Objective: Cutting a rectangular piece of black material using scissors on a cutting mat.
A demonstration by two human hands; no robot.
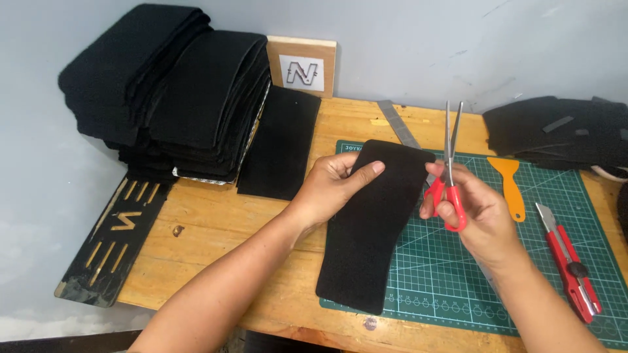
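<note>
My left hand (330,186) grips the top edge of a long black felt piece (369,235), thumb laid across its face, holding it above a green cutting mat (458,274). My right hand (477,209) holds red-handled scissors (449,176) just right of the felt's upper right corner. The blades point up and stand slightly apart, close to the felt's edge.
Tall stacks of black felt (170,91) stand at the back left, with a flat black strip (280,144) beside them. An orange scraper (510,186), a red utility knife (568,261) and a metal ruler (399,124) lie on the mat's right and back. More black pieces (556,131) sit far right. A black stencil (114,238) hangs off the wooden table's left edge.
</note>
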